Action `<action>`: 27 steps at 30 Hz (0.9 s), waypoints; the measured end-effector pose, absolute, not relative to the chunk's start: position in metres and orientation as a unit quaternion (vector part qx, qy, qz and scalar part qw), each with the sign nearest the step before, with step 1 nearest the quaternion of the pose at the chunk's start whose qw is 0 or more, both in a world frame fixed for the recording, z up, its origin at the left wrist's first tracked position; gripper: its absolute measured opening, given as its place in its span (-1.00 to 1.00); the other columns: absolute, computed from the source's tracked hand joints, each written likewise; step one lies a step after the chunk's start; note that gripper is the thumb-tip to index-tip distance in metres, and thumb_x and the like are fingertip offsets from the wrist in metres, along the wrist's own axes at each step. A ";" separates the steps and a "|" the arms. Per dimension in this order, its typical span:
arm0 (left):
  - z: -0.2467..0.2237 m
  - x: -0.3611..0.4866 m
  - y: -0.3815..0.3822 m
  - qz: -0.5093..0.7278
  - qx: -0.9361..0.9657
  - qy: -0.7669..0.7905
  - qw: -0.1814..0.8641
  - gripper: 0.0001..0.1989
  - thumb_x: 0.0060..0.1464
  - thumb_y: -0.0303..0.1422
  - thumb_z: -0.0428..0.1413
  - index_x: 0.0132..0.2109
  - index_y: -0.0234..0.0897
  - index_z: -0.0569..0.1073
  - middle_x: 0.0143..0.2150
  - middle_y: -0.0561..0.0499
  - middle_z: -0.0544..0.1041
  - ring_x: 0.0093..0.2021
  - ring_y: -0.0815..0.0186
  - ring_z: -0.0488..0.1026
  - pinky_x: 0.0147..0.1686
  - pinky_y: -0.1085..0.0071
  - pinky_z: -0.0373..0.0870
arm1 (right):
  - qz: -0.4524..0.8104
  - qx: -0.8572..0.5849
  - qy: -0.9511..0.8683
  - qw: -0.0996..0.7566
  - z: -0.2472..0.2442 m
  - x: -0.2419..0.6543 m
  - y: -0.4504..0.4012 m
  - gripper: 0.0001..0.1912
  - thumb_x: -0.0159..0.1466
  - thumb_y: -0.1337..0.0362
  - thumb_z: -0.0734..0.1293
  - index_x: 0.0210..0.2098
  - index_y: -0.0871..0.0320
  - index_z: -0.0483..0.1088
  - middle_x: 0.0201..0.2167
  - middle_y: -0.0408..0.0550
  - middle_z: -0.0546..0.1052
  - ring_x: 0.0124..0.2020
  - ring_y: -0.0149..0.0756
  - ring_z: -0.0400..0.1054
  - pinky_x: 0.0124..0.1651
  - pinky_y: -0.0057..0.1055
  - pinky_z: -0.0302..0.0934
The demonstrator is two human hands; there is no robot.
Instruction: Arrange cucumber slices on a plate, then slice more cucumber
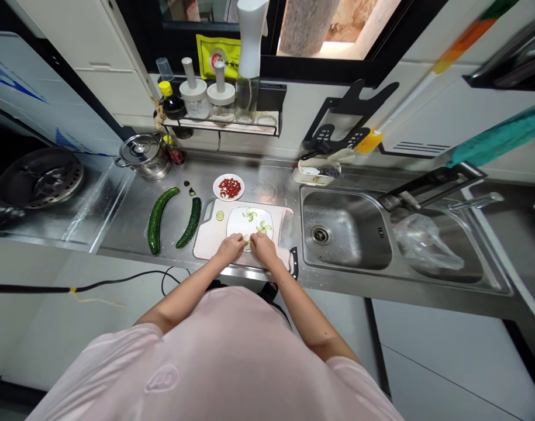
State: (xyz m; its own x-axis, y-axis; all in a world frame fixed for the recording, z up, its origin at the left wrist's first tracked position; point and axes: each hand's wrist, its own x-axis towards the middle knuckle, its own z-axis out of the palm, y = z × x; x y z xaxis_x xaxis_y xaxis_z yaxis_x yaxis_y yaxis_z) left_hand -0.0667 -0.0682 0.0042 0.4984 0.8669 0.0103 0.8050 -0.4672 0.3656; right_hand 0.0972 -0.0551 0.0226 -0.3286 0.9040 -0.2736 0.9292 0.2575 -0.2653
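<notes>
Clock centred on the plate [234, 222], 12 pointing away from me. The plate, white and squarish, lies on the board [210, 241], which sits on the steel tabletop [129, 213].

Slices: three fanned groups on the plate. The far group [249, 215] is at 12, the side group [263, 226] at 3, the near group [247, 240] at 6, partly hidden by my fingers.

Left hand [228, 249]: comes in from 7, fingertips bunched at the near group. Right hand [262, 248]: comes in from 5, fingertips drawn together at the same group, just beside the left ones. I cannot tell whether either pinches a slice; the contact is too small to read.

Surroundings: a loose slice [220, 216] on the board at 10. Dish [216, 189] of red pieces [230, 187] on the tabletop at 11. Cut cucumber [189, 223] at 9, just off the board; whole cucumber [157, 225] beyond it, also at 9. Two dark green ends [192, 192] at 10. Black handle [294, 263] at 4, by the board's corner. Sink [359, 234] at 3.
</notes>
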 end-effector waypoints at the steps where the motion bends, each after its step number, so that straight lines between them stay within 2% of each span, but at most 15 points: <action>1: 0.003 -0.067 -0.068 0.099 0.851 0.492 0.159 -0.75 0.18 -0.42 -0.08 -0.22 -0.24 0.51 -0.27 -0.05 0.37 -0.24 0.30 0.27 -0.27 0.42 0.24 | -0.193 0.578 0.792 0.034 0.023 0.097 -0.055 -0.71 0.37 0.28 0.05 -0.12 0.16 0.36 -0.16 0.05 0.39 -0.14 -0.24 0.23 -0.20 -0.43 0.09; 14: 0.001 -0.068 -0.067 0.119 0.847 0.489 0.169 -0.74 0.20 -0.40 -0.08 -0.24 -0.24 0.52 -0.27 -0.04 0.37 -0.26 0.31 0.26 -0.25 0.40 0.25 | -0.205 0.577 0.790 0.024 0.025 0.099 -0.057 -0.74 0.36 0.21 0.11 -0.12 0.15 0.35 -0.14 0.05 0.39 -0.09 -0.22 0.22 -0.17 -0.42 0.10; 27: -0.003 -0.071 -0.070 0.128 0.850 0.486 0.158 -0.74 0.19 -0.44 -0.06 -0.11 -0.21 0.50 -0.24 -0.04 0.40 -0.21 0.30 0.28 -0.19 0.41 0.27 | -0.201 0.581 0.788 0.014 0.022 0.098 -0.061 -0.75 0.34 0.17 0.15 -0.10 0.14 0.34 -0.12 0.05 0.37 -0.06 -0.21 0.19 -0.13 -0.40 0.09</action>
